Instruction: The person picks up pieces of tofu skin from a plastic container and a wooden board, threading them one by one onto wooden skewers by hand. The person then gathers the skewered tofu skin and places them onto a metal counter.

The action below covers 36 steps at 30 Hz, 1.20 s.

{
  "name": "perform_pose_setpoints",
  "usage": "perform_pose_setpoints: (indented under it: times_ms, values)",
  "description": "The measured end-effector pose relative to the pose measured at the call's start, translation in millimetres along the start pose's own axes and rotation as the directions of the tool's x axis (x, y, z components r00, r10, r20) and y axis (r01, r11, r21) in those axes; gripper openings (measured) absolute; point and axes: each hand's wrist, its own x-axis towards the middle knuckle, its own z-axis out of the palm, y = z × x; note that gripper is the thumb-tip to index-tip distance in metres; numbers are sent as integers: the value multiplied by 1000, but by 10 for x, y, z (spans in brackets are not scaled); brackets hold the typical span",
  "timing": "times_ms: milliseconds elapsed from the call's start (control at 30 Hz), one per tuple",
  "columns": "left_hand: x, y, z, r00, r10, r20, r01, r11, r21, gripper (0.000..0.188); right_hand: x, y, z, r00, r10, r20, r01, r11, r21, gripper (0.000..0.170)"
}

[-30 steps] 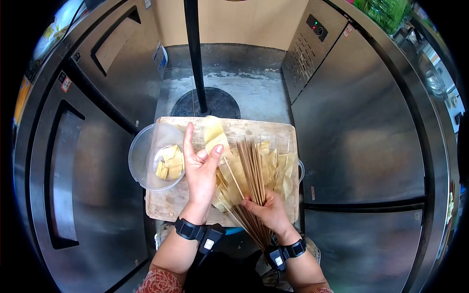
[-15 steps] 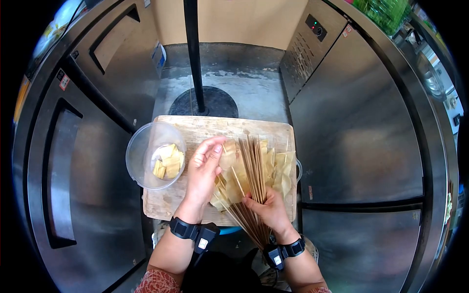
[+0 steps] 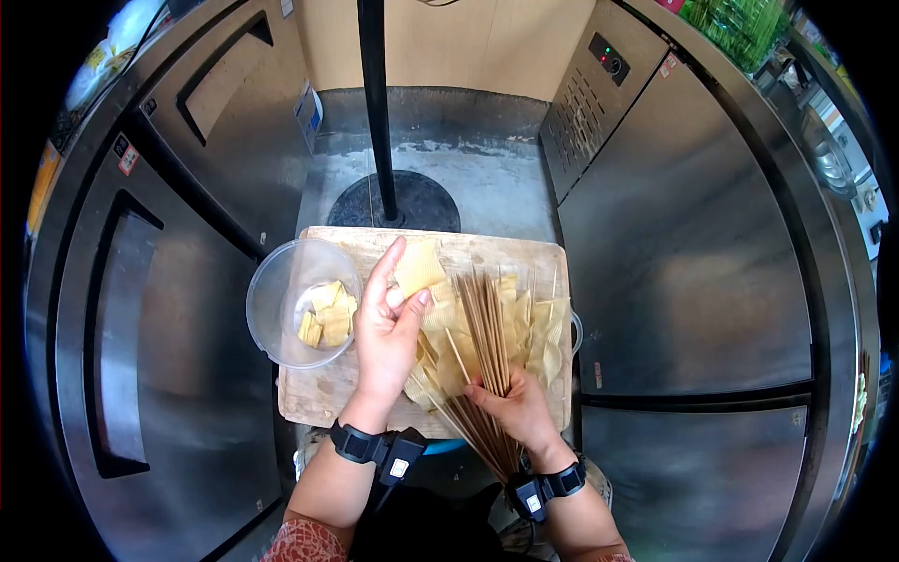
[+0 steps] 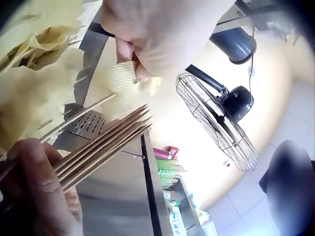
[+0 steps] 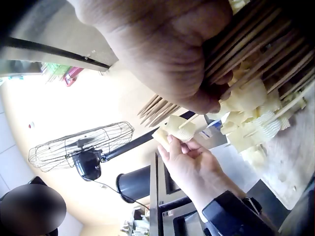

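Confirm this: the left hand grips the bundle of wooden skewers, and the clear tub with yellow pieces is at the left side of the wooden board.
Not quite: the head view shows the right hand gripping the bundle of wooden skewers. The clear tub with yellow pieces is at the left side of the wooden board.

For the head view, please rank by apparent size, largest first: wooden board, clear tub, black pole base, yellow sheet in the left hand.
1. Wooden board
2. Clear tub
3. Black pole base, counting its visible part; the board hides some
4. Yellow sheet in the left hand
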Motion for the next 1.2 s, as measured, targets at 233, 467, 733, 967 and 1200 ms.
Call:
perform_pose_setpoints:
  times_ms: [233,467,733,967,1200]
  values:
    - [-132,-111,35,965,254,70,-260,878,402,53,1,1,15,998,-39,-54,42,998,45,9]
    - [-179,-94,79,991,121,53,-131,960,247,48,-22,10,-21,998,-37,-49,38,999,13,9]
    - [-86,39,64,992,98,-85,-88,990,111,37,-37,-9,-7,1000,-23,10,23,999,31,8]
    - [-21,-58,-58,997,-66,-46,66,998,2,25,-35,4,12,1000,-26,3,26,1000,2,9]
    - [-62,-62,-64,967,-254,19,254,965,-69,24,-19,3,25,1000,-15,-23,15,1000,-10,10]
